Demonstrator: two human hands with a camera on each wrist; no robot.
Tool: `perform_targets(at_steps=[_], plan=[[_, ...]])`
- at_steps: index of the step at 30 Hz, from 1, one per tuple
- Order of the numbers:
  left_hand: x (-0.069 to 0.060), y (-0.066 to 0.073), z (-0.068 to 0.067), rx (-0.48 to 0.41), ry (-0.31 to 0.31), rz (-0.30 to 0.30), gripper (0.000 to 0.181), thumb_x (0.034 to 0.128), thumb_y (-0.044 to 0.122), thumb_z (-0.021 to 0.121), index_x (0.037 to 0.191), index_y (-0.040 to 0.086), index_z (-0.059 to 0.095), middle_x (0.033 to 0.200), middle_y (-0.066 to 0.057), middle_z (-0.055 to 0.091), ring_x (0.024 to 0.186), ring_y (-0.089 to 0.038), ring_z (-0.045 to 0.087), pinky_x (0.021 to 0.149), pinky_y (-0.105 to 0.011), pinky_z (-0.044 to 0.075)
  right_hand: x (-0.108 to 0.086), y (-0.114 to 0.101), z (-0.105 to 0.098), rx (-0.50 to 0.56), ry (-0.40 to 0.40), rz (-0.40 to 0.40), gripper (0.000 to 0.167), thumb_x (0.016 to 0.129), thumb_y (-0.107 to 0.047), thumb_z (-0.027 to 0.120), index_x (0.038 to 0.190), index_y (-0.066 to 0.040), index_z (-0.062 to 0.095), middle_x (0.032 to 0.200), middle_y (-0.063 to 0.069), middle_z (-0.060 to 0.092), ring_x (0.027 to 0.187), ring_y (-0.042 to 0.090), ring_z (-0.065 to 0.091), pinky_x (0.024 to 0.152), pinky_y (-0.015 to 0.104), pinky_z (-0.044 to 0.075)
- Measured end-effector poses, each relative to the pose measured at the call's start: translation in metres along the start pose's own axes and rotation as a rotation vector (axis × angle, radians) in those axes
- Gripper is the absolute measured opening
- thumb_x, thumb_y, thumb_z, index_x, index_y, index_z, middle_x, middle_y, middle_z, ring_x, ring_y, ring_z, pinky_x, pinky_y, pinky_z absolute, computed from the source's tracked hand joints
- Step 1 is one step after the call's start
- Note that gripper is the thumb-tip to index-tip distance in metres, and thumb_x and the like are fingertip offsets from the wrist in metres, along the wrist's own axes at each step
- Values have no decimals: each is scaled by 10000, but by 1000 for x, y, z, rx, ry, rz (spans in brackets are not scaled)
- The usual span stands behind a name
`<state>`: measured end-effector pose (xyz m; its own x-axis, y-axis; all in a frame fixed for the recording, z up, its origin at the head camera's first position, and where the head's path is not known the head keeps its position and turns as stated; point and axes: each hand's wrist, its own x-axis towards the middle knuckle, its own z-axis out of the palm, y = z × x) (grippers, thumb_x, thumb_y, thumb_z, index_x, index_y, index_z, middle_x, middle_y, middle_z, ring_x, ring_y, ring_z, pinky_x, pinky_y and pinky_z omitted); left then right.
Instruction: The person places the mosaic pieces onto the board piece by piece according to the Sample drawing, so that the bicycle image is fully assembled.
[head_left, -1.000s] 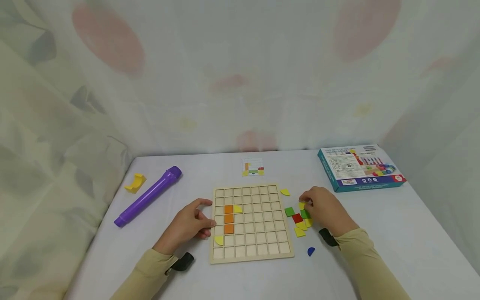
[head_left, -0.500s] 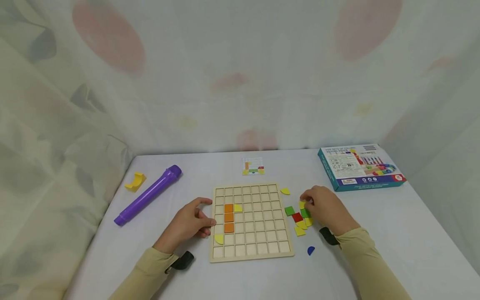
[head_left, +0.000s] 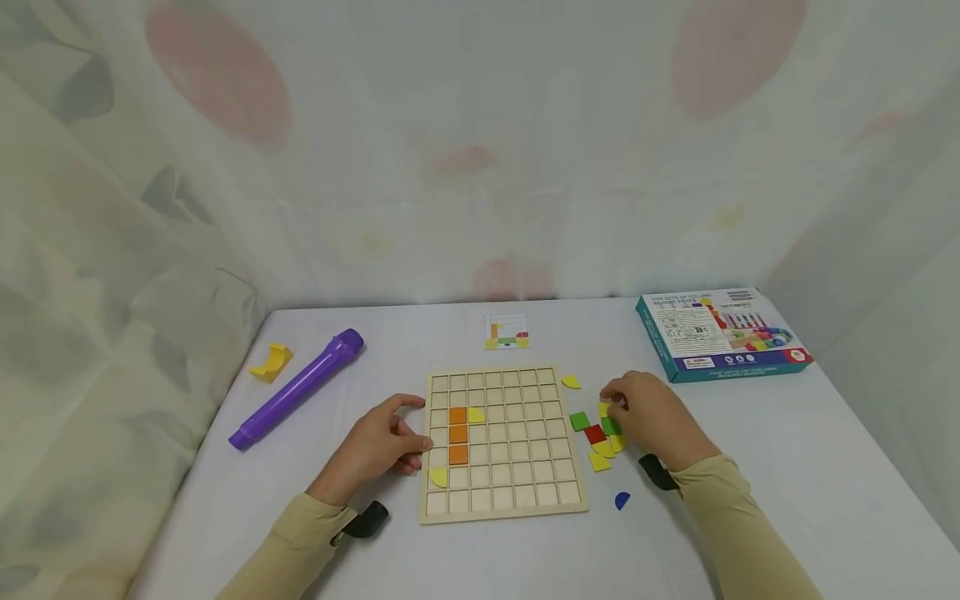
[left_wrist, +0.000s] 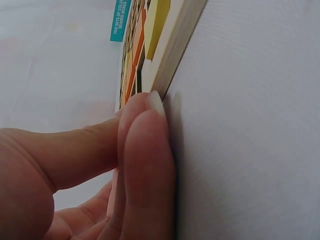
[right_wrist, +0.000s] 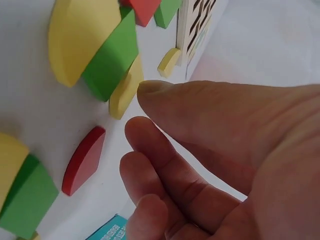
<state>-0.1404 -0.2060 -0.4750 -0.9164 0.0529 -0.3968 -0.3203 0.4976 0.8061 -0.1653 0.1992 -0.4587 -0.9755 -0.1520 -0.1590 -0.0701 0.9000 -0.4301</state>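
A wooden grid board [head_left: 525,479] lies on the table, with three orange squares [head_left: 458,434] in a column and yellow quarter-round pieces [head_left: 438,477] in its cells. My left hand [head_left: 375,450] grips the board's left edge between thumb and fingers; the left wrist view shows the fingertips [left_wrist: 147,130] against that edge. Right of the board, my right hand [head_left: 652,417] hovers over loose tiles, its fingers loosely bent and holding nothing. In the right wrist view its thumb is close to a yellow piece [right_wrist: 125,90]; whether they touch I cannot tell. A red piece [right_wrist: 85,160] lies below the fingers.
Beside the board lie green [head_left: 580,422] and red [head_left: 595,435] squares and a blue half-round piece [head_left: 622,501]. A pattern card [head_left: 506,332] sits behind it. A purple microphone-shaped tube [head_left: 296,390] and yellow holder [head_left: 271,363] are at left, a flat box [head_left: 723,336] at back right.
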Motion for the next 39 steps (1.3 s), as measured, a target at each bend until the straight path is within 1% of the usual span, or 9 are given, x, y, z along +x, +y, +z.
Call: perform_targets(at_steps=[4,6,11,15,20,24,26,32,39], plan=[[2,1,-1,4,2,2,692,911,111,872,1517,194,548,907,-121,708,659,-196,722,628,-346,659,-1,-12,1,-5,-4,-26,188,999,-117,761,1181,-101,808,1073,59,743,986,237,632,948,461,633],[3,1,-1,10,3,7,694,910,117,874,1518,194,549,904,-120,710,657,-196,720,628,-344,657,-1,-22,4,-14,-3,-65,180,995,-122,769,1169,-109,810,1069,46,742,991,226,631,962,460,629],[5,1,-2,19,4,11,696,910,118,875,1520,184,548,897,-121,712,653,-198,717,625,-342,654,-3,-52,22,-22,28,-263,150,983,-115,778,1130,-110,807,1089,17,743,1052,210,650,970,435,610],[5,1,-2,23,5,8,693,910,117,874,1518,180,549,894,-120,710,649,-197,716,623,-340,652,-5,-87,39,-18,20,-402,164,990,-132,774,1150,-119,810,1157,5,744,1156,217,655,1024,419,599],[4,1,-2,23,0,7,678,915,120,869,1513,172,552,879,-115,715,642,-194,714,622,-338,653,-6,-128,57,-70,-36,-571,173,987,-149,788,1154,-181,819,1101,-59,721,1102,147,639,969,318,604],[3,0,-3,6,-10,23,674,912,108,866,1508,152,553,869,-117,717,635,-195,718,616,-338,654,-7,-150,72,-114,-57,-699,175,989,-123,775,1130,-214,826,1062,-77,700,1022,103,616,878,220,581],[3,0,-3,-3,-16,30,677,909,106,867,1507,145,552,868,-118,719,636,-195,721,614,-337,654,-8,-158,77,-131,-56,-744,189,996,-109,756,1131,-219,831,1066,-80,699,1015,91,615,855,201,574],[2,-1,-4,-8,-24,34,670,917,116,862,1509,146,550,866,-115,723,635,-189,724,613,-336,655,-10,-172,84,-199,-37,-836,258,1000,-68,720,1155,-241,831,1084,-77,712,994,89,601,824,182,545],[-1,-3,-4,-16,-20,41,651,916,96,858,1495,139,562,858,-117,721,622,-179,723,613,-338,653,-7,-177,88,-248,-70,-859,266,1004,-98,735,1176,-278,829,1065,-94,708,971,76,568,806,171,514]])
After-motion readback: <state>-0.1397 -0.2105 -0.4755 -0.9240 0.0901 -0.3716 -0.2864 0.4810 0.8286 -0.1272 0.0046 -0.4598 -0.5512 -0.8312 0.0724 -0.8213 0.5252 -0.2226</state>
